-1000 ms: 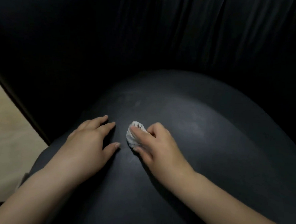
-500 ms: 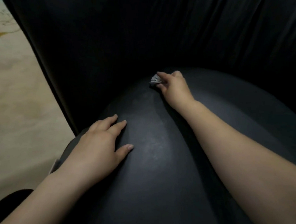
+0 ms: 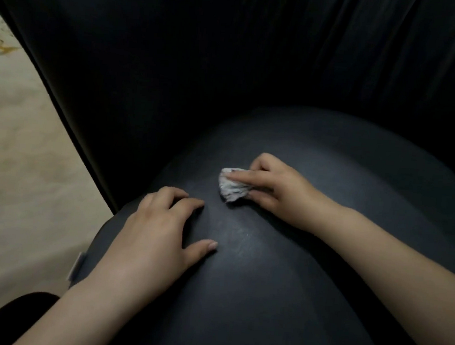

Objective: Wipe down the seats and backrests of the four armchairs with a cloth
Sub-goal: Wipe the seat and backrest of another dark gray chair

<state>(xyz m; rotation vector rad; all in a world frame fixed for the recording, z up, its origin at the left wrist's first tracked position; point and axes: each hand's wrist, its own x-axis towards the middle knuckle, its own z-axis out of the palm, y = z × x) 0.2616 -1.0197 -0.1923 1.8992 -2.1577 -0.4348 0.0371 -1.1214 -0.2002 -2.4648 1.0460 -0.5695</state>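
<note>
- Head view, the step in hand: the right hand (image 3: 279,188) wipes the seat (image 3: 309,259) of a dark armchair with a small crumpled cloth (image 3: 232,184).
- The cloth sits on the seat's left-centre, just in front of where the seat meets the backrest (image 3: 228,64). The right hand's fingers (image 3: 241,176) are pressed together on top of the wad, the thumb tucked under it, so it is pinched and pressed down at once.
- The left hand (image 3: 157,237) lies flat on the seat near its left edge, fingers loosely spread, thumb out, holding nothing. It looks like a brace.
- To do this well, I judge the strokes should overlap and run from the backrest seam to the seat's front, with steady pressure. The wad covers little, so opening it out would clean faster. The braced hand should shift so its patch gets wiped too.
- Head view, against half a second ago: the right hand and cloth were up at the seam under the backrest; they have drawn back toward the seat's middle, closer to the left hand.
- The left hand stays in the same spot on the seat.
- Pale floor (image 3: 20,158) shows left of the seat.
</note>
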